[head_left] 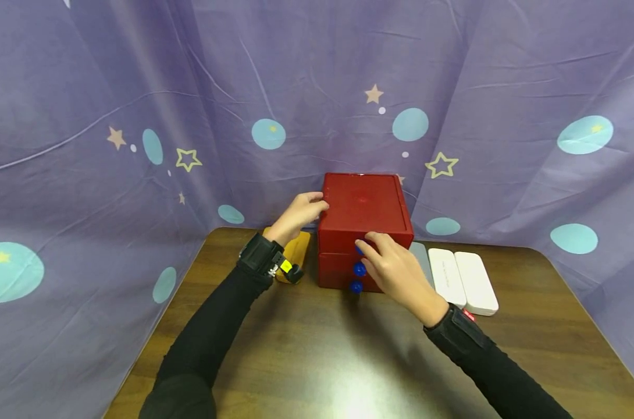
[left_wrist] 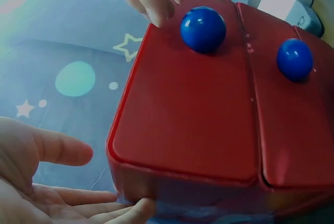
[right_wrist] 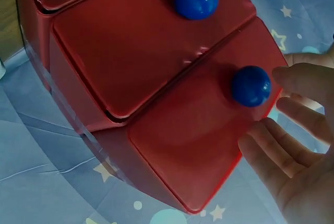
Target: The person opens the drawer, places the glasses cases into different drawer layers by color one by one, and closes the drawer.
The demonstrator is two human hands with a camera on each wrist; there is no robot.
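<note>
Yellow item (head_left: 298,249) at the far left of the desk (head_left: 296,349), partly blocked by the left wrist strap (head_left: 256,254). Left hand (head_left: 298,215) next: beside the left side of the red drawer box (head_left: 366,201), up by the top edge, fingers extended, thumb spread off, holding nothing. Box sits at the desk's far side, between the hands, close to the curtain (head_left: 317,105), drawer fronts facing near. Seams look flush, so drawers read as closed. Long axis hard to judge, foreshortened; probably near to far.

Key relation, my call: right fingers versus top blue knob (right_wrist: 251,86). Knobs stack in a column, middle knob (head_left: 360,269) and bottom knob (head_left: 356,287) below. Right hand (head_left: 401,276) comes in from the near right, clearly the nearer one to the top knob; fingers part-bent and spread about it, gap between thumb and fingers, no grip visible. Left hand is off to the side of the fronts.

Right of that: grey flat item (head_left: 420,256), then left white case (head_left: 445,278) and right white case (head_left: 476,284) side by side.

Hidden stuff, left to right: yellow item too covered to identify; left fingertip contact with the box wall, can't tell; top knob mostly behind right fingers in the head view; drawer contents out of sight; grey item cut by the right hand; print on the left white case too small to read.
</note>
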